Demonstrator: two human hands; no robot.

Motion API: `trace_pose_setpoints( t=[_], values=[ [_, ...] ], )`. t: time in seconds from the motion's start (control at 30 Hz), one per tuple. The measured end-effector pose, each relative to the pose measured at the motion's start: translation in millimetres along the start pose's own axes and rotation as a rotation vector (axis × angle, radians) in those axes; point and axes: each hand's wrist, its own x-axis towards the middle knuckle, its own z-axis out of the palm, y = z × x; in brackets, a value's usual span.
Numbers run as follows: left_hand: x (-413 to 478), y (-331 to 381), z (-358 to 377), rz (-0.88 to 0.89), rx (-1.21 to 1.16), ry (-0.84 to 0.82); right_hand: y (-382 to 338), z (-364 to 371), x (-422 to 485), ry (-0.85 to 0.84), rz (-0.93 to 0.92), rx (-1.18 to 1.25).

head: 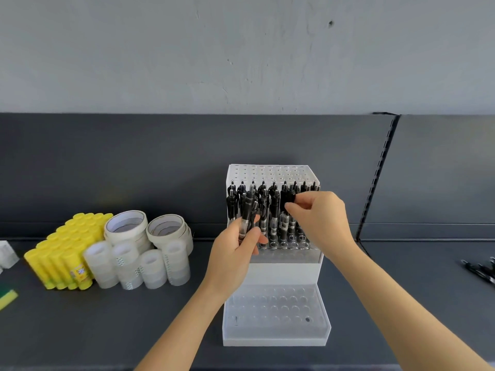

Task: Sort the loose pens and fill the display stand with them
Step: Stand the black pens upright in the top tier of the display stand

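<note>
A grey plaster wall (pixel 241 49) fills the upper half of the view. Below it runs the dark back panel (pixel 107 162) of a shelving unit, split on the right by one slotted upright (pixel 375 178). The dark shelf (pixel 107 330) carries everything else.

The display stand (pixel 276 340), white and clear, rises in three tiers near the middle. Left of it stands a block of yellow glue sticks (pixel 61 253), too many to count. Beside them are two stacks of masking tape (pixel 126 226) and four columns of clear tape (pixel 139 266).

Both forearms reach in from below and cross the lower tiers. The left hand (pixel 233 258) is curled around a small bundle of black pens (pixel 247 210), held upright against the left of the middle tier and hiding that part. The right hand (pixel 321 220) pinches the top of one pen (pixel 288 199) between thumb and forefinger.

The standing pens (pixel 273 215) fill the middle tier in close rows; their number cannot be told. A few loose pens (pixel 482 269) lie well apart at the right edge, blurred.
</note>
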Motion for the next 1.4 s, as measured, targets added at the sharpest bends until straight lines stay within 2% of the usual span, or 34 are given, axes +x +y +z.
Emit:
trace_pose_setpoints(
  t=[0.17,0.37,0.43,0.53,0.63,0.8,0.93,1.03,1.13,1.23,1.4],
  values=[
    [0.4,0.4,2.0,0.020,-0.052,0.029,6.4,10.6,-2.0,-0.006,0.017,-0.085],
    [1.7,2.6,6.5,0.033,-0.049,-0.021,5.8,-0.9,-12.1,-0.009,-0.026,-0.109],
    [3.0,2.9,8.3,0.035,-0.055,-0.047,2.1,-9.4,-16.7,-0.058,-0.001,0.047],
    [3.2,3.6,13.3,0.048,-0.067,-0.151,-4.0,-22.1,-22.7,-0.277,0.140,0.410],
    [2.2,7.1,19.4,0.061,-0.085,-0.240,-3.9,-26.4,-24.2,-0.356,0.152,0.410],
    [3.7,5.9,25.8,0.048,-0.140,-0.230,-2.0,-32.9,-24.3,-0.267,0.146,0.406],
    [5.5,1.6,21.8,0.105,-0.035,-0.062,-7.6,-52.3,-13.3,0.015,0.047,0.348],
    [6.7,-0.3,20.5,0.135,0.044,0.048,-11.3,-57.7,-5.7,0.119,-0.028,0.249],
    [8.9,-1.5,17.7,0.154,0.105,0.128,-10.3,-52.0,-1.2,0.131,-0.048,0.138],
    [6.6,-0.8,14.8,0.156,0.109,0.120,-9.0,-45.5,0.4,0.158,-0.083,0.008],
    [4.4,-1.8,15.1,0.119,-0.016,0.110,-6.5,-33.9,1.8,0.098,-0.076,-0.081]
  ],
)
